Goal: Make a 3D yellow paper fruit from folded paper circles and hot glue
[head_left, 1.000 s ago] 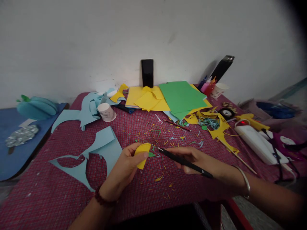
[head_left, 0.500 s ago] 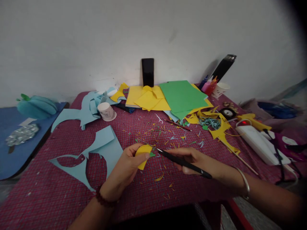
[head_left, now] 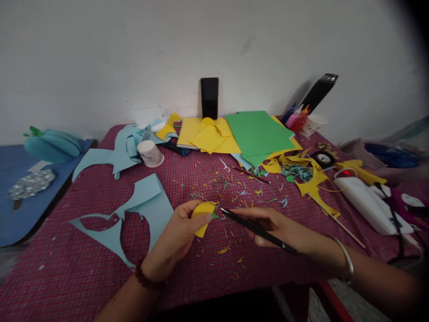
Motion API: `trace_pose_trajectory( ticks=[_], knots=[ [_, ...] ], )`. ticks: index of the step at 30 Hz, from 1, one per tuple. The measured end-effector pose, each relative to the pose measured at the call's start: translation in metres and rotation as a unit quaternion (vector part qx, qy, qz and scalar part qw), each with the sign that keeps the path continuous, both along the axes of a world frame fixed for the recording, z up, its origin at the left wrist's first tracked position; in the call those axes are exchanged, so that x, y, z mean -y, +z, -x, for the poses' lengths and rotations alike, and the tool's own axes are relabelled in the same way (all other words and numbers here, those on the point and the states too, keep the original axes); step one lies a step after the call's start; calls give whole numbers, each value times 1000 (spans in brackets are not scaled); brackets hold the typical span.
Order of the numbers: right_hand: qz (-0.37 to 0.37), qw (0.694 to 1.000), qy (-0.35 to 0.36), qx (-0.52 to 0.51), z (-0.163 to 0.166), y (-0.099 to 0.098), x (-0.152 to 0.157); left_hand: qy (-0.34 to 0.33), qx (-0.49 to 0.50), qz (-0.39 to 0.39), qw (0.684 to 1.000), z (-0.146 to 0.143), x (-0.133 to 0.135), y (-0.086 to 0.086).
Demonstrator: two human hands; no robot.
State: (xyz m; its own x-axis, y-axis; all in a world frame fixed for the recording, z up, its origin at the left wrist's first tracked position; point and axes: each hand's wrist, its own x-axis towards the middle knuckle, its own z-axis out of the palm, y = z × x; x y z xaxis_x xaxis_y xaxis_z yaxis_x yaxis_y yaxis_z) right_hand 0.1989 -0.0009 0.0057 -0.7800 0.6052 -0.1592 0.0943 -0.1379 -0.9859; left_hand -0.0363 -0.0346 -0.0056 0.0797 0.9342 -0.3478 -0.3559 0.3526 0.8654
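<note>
A folded or rounded piece of yellow paper point(head_left: 203, 208) is pinched between the thumb and fingers of my left hand point(head_left: 184, 226). A bit of green paper point(head_left: 214, 215) shows just beside my left thumb. My right hand point(head_left: 276, 226) is closed around a pair of scissors point(head_left: 256, 227) with black handles, seen edge-on. Their metal blades point left at the top right edge of the yellow paper; how far they are parted cannot be made out. Small yellow, green and blue paper clippings point(head_left: 231, 183) lie scattered on the checked red tablecloth point(head_left: 100, 286) around and beyond both hands.
Cut light blue paper point(head_left: 157, 197) lies left, near a paper cup point(head_left: 150, 154). Green sheets point(head_left: 259, 134) and yellow paper point(head_left: 211, 141) lie at the back, before a phone point(head_left: 209, 98) against the wall. A white power strip point(head_left: 372, 205) and wooden stick point(head_left: 337, 219) are right.
The blades have drawn back slightly to the right, and less of them shows past the yellow paper. Both hands keep their grips. The whole view has shifted a little.
</note>
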Motion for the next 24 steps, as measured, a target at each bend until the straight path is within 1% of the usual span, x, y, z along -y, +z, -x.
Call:
trace_pose_trajectory(
  ticks=[5, 10, 14, 18, 24],
  knots=[
    [9, 1000, 10, -5, -2, -5, -2, -9, -10, -2, 1000, 2, 1, -2],
    [4, 1000, 5, 17, -5, -8, -2, -17, -14, -5, 1000, 2, 0, -2],
    [-17, 999, -1, 37, -6, -6, -1, -23, -12, -9, 1000, 1, -1, -2],
    [-23, 998, 0, 55, -7, -5, -2, -30, -13, -13, 999, 3, -1, -3],
    [-34, 996, 15, 84, -9, -1, -6, -44, -21, -4, 999, 5, 0, -5]
  ],
)
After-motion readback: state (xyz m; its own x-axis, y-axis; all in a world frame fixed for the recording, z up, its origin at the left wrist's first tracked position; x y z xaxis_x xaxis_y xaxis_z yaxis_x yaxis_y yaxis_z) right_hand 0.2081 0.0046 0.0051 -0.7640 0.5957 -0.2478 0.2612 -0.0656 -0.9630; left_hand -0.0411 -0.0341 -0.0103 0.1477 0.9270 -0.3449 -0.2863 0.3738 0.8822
